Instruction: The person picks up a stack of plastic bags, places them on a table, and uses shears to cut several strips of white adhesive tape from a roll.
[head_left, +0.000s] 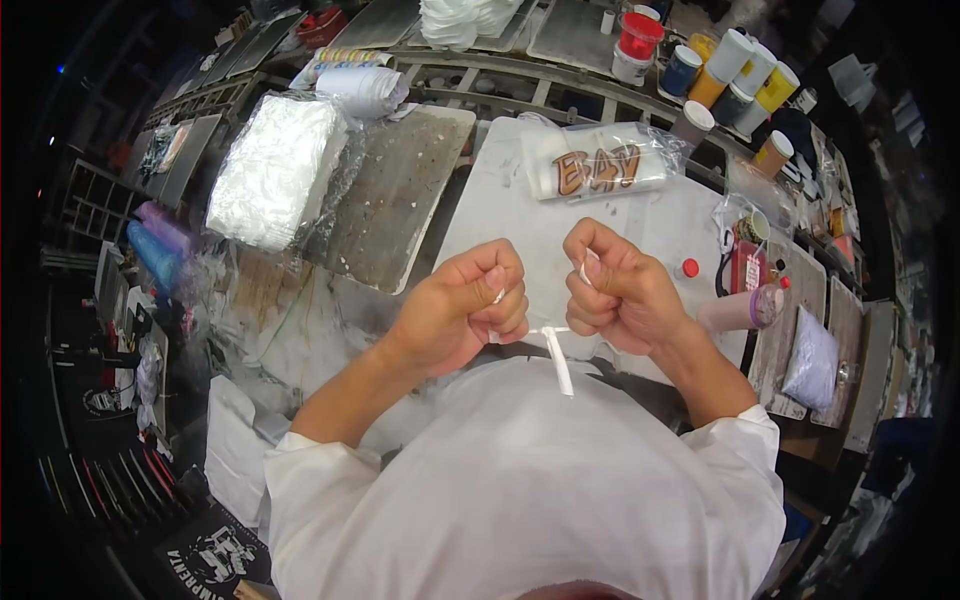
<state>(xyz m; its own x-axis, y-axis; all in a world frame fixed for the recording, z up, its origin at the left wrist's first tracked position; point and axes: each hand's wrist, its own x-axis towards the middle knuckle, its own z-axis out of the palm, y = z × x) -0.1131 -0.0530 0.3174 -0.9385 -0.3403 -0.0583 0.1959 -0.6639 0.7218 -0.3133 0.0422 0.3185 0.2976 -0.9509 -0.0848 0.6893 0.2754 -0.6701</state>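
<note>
Both my hands are raised in front of my chest, closed into fists a short way apart. My left hand (462,305) and my right hand (624,292) each grip one end of a thin white strip (560,364), with bits of it showing between thumb and fingers. Between the fists it runs level and looks knotted or looped in the middle. From there a wider white tail hangs down against my white shirt. I cannot tell whether it is cloth or plastic. Just past my hands, on the pale board (495,190), lies a clear plastic bag (600,165) holding white printed material.
A plastic-wrapped white stack (272,178) sits at the left on a worn grey board (400,190). Right of my hands are a small red cap (690,268) and a translucent jar (735,310) on its side. Several paint tubs (730,55) stand at the back right.
</note>
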